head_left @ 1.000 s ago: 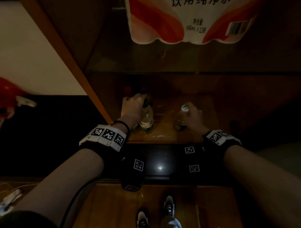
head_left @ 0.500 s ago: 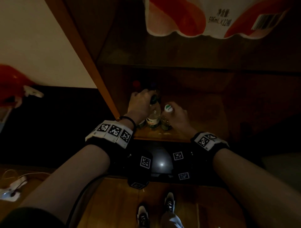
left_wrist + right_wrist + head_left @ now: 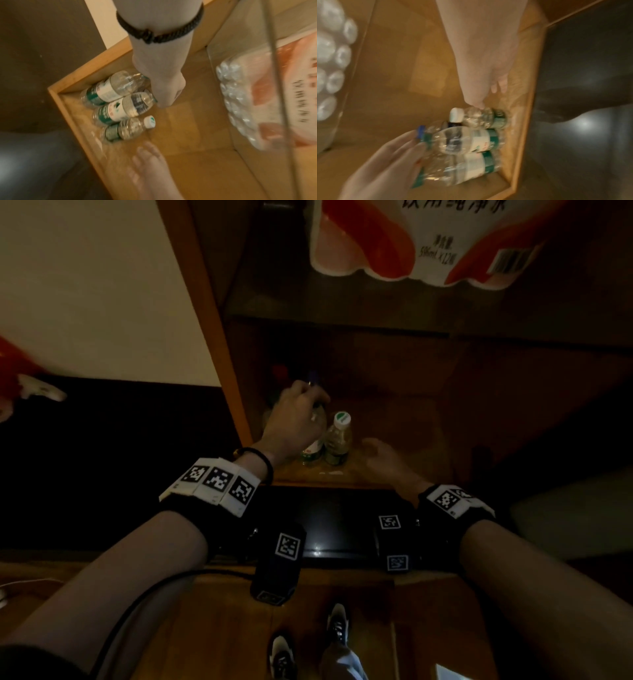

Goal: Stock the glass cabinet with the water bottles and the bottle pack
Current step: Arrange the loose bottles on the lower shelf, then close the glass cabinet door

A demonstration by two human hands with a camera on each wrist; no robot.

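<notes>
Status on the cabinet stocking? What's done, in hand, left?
Done: the bottle pack sits on the glass shelf, and the white-capped bottle stands on the bottom shelf, with the right hand open beside it.
In hand: the left hand holds a grip on the tops of two bottles beside it.
Left: releasing those two; no other loose bottles in view.

Head view: looks steeply down and forward from above both forearms into the lower cabinet shelf (image 3: pixel 387 474), from some way back. Left wrist view: looks along the left hand (image 3: pixel 164 86), close to the shelf's left front corner. Right wrist view: looks along the right hand (image 3: pixel 484 65), equally close. All three share the standing water bottles (image 3: pixel 337 440) and the bottle pack (image 3: pixel 411 237) above.
</notes>
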